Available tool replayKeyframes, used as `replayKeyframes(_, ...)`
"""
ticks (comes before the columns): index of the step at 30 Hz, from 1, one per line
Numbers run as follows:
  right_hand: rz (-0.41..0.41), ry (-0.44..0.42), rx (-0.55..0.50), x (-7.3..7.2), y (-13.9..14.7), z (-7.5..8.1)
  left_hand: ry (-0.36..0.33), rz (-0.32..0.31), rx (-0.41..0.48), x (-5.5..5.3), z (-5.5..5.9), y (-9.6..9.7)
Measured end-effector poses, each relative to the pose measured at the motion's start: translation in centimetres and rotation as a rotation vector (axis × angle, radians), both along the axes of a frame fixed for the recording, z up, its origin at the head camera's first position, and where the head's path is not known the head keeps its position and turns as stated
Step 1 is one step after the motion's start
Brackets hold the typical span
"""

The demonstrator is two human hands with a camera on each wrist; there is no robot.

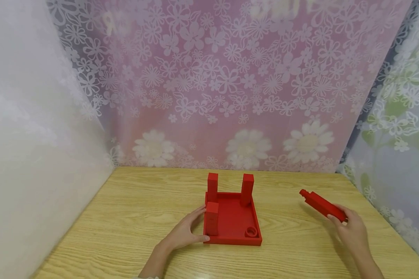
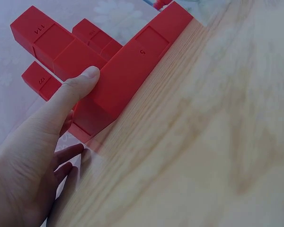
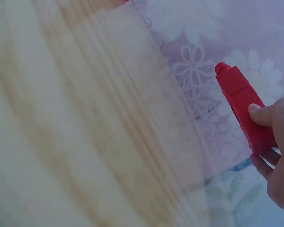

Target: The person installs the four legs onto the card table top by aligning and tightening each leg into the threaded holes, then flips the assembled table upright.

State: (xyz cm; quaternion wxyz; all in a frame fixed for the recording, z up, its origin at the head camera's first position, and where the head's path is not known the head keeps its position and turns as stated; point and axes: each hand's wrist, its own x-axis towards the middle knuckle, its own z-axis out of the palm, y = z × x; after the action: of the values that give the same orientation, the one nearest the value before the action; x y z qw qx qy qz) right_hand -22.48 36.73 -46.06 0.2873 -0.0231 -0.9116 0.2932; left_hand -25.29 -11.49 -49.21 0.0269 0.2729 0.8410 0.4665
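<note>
A red square tray (image 1: 232, 217) with a raised rim lies on the table. Three red square posts stand at its corners: back left (image 1: 212, 186), back right (image 1: 247, 189) and front left (image 1: 212, 219). At the front right corner is a round red socket (image 1: 251, 231). My left hand (image 1: 184, 231) grips the tray's front left corner, thumb on the front wall and fingers along the left side. In my right hand (image 1: 352, 228) is a loose red post (image 1: 322, 204), held tilted off to the right, its round stepped peg pointing up and left.
The wooden table (image 1: 136, 217) runs back to a pink flowered curtain (image 1: 227, 97). A pale wall (image 1: 49, 135) bounds the left side, and a flowered curtain (image 1: 401, 155) the right. Raised numbers mark the posts and tray in the left wrist view.
</note>
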Motion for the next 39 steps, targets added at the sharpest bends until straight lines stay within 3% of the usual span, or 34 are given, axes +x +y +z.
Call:
replayKeyframes(7, 0.094, 0.06, 0.03, 0.4, -2.1, 1.5, 0.009, 0.006, -0.03, 0.0, 0.0, -0.1)
replayKeyframes(16, 0.25, 0.203, 0.043, 1.1, -4.6, 3.0, 0.01, 0.004, -0.035, 0.0, -0.2, -0.2)
replayKeyframes(31, 0.399, 0.242, 0.016, 1.8, -7.3, 4.5, 0.021, 0.001, -0.045, -0.1, -0.2, -0.1)
replayKeyframes(39, 0.464, 0.215, 0.021, 2.1, -8.5, 5.0, 0.017, 0.001, -0.041, -0.1, -0.2, -0.1)
